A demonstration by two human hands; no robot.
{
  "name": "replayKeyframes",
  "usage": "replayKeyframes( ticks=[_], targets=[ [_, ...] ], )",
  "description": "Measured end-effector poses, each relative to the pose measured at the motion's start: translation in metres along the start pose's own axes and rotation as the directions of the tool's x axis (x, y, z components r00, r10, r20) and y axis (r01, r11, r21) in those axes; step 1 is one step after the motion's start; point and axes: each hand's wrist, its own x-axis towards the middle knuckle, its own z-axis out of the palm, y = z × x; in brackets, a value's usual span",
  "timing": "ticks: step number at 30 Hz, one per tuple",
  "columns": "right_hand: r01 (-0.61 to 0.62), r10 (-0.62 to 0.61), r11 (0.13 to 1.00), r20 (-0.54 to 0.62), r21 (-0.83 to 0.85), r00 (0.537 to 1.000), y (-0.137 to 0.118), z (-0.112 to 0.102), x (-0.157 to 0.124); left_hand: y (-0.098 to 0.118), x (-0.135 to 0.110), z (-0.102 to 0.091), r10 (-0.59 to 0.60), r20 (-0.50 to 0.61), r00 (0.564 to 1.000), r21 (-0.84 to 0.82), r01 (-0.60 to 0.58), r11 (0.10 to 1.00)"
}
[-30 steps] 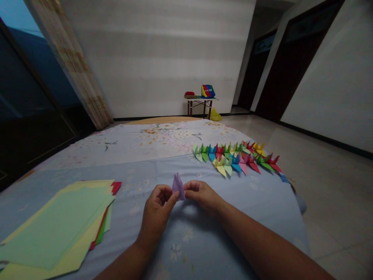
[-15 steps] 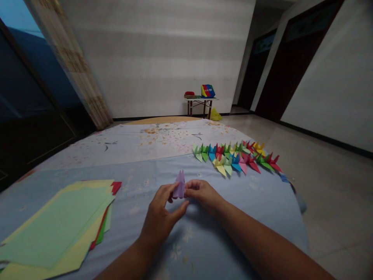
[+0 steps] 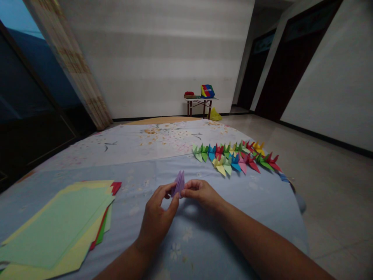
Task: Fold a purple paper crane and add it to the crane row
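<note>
Two hands are up over the bed cover. The left hand [image 3: 157, 217] and the right hand [image 3: 202, 194] are both pinching a folded purple paper [image 3: 179, 184], so both grips are closed on it, and the paper is standing up between the fingers. Under the hands, a blue flowered cover [image 3: 247, 206] is lying flat, and a white flowered cover [image 3: 163, 140] is lying past it. On the left, a pile of colored paper sheets [image 3: 55, 225] is sitting on the blue cover. Ahead and to the right, many paper cranes [image 3: 233, 159] in lots of colors are standing in rows near the cover's edge. A shiny tile floor [image 3: 329, 202] is showing to the right. Far away, a small table [image 3: 199, 102] is standing by a white wall [image 3: 151, 58], with a colorful box [image 3: 207, 91] on top and a yellow bag [image 3: 215, 115] beside its legs. A long curtain [image 3: 70, 62] is hanging on the left, and dark doors [image 3: 294, 62] are standing on the right.
</note>
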Motion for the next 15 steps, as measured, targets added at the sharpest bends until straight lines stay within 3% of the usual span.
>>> replayKeyframes(
  ticks=[7, 15],
  targets=[
    [0.007, -0.009, 0.998, -0.031, -0.07, 0.999, 0.003, -0.003, 0.001, -0.009, 0.002, 0.002, -0.263, 0.074, 0.962, -0.278, 0.273, 0.921],
    [0.076, -0.091, 0.964, -0.046, -0.257, 0.995, 0.006, -0.008, 0.003, -0.015, 0.005, 0.005, -0.379, 0.2, 0.903, -0.39, 0.429, 0.815]
  ],
)
